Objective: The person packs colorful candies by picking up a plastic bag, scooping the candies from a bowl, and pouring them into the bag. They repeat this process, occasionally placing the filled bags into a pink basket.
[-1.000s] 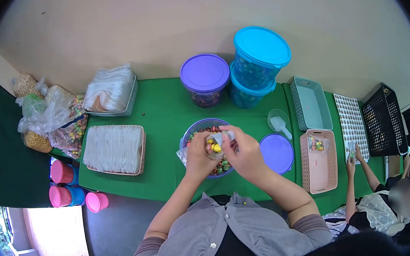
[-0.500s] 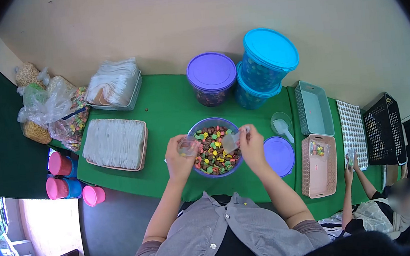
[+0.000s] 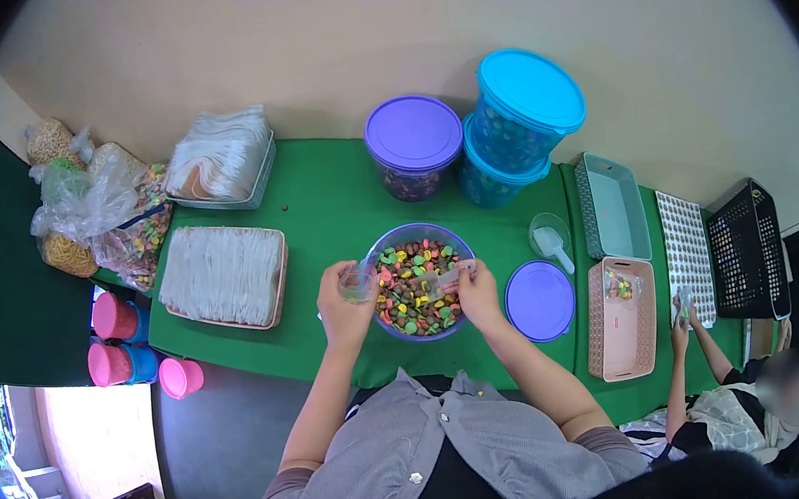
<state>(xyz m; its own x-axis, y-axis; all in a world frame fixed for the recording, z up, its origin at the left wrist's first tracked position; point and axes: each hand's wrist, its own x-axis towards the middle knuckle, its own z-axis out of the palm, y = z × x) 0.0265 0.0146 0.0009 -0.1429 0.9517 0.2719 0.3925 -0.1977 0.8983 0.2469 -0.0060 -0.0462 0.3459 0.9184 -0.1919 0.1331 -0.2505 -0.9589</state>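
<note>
While the left hand (image 3: pixel 346 312) had its fingers curled round a clear cup (image 3: pixel 357 286), the right hand (image 3: pixel 479 295) pinched the end of a small scoop (image 3: pixel 439 285) between thumb and fingers. The cup was at the left edge of the open tub (image 3: pixel 418 227); I couldn't tell whether the two touched. The scoop reached in from the right over the sweets (image 3: pixel 416 318), which were brown, yellow, green and pink; whether its tip touched them was too small to tell.

Just right of the tub, a purple lid (image 3: pixel 539 301) lay flat on the green cloth (image 3: pixel 315 185). Beyond that lid, a clear dish (image 3: pixel 535 223) held a white scoop (image 3: pixel 552 245). On the far side stood a purple-lidded tub (image 3: pixel 413 133), and right of it two blue tubs (image 3: pixel 526 95), one on top of the other.

Over on the left, a pink tray (image 3: pixel 280 306) and, farther off, a grey basket (image 3: pixel 264 184) held white packets (image 3: pixel 224 276). Stuffed bags (image 3: pixel 93 209) filled the far left corner.

To the right, a teal basket (image 3: pixel 615 204) sat beyond a pink basket (image 3: pixel 621 341) with a filled packet (image 3: pixel 620 286) in it. Past them, a co-worker's hands (image 3: pixel 685 319) held another packet (image 3: pixel 684 302) beside a dotted sheet (image 3: pixel 686 244) and a black crate (image 3: pixel 748 252).
</note>
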